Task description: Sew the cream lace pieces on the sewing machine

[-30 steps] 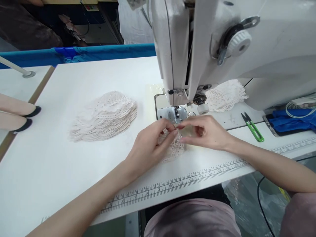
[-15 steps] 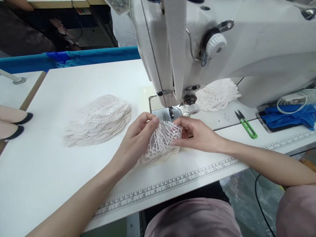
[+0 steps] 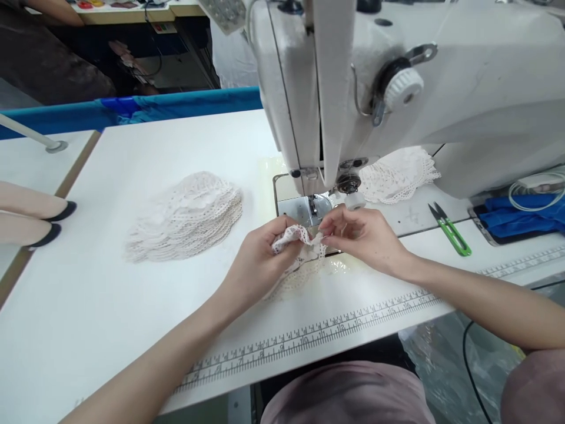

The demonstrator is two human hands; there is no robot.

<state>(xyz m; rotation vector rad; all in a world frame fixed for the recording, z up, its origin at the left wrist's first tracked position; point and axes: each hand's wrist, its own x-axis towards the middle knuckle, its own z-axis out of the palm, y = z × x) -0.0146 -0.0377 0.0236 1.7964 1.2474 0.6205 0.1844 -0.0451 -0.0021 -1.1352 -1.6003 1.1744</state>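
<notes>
Between my two hands is a white lace piece (image 3: 304, 250), bunched up just in front of the sewing machine's needle plate (image 3: 289, 209). My left hand (image 3: 269, 250) is closed on its left part, thumb over the gathered fabric. With thumb and fingertips, my right hand (image 3: 359, 235) pinches the right edge of the lace. The presser foot (image 3: 312, 205) stands just beyond the fingers, apart from the lace. A scalloped lower edge of lace hangs down below the hands over the white table; whether it belongs to the same piece I cannot tell.
A stack of lace pieces (image 3: 189, 218) lies left, and more lace (image 3: 399, 176) lies behind the sewing machine (image 3: 291, 88). Green thread snips (image 3: 452, 229), a blue cloth (image 3: 521, 215) and a phone (image 3: 483, 227) are at right. A printed ruler (image 3: 326, 335) runs along the front edge.
The lace was spread out between my hands and is now folded and bunched. My left hand has curled further over it. The view has shifted slightly.
</notes>
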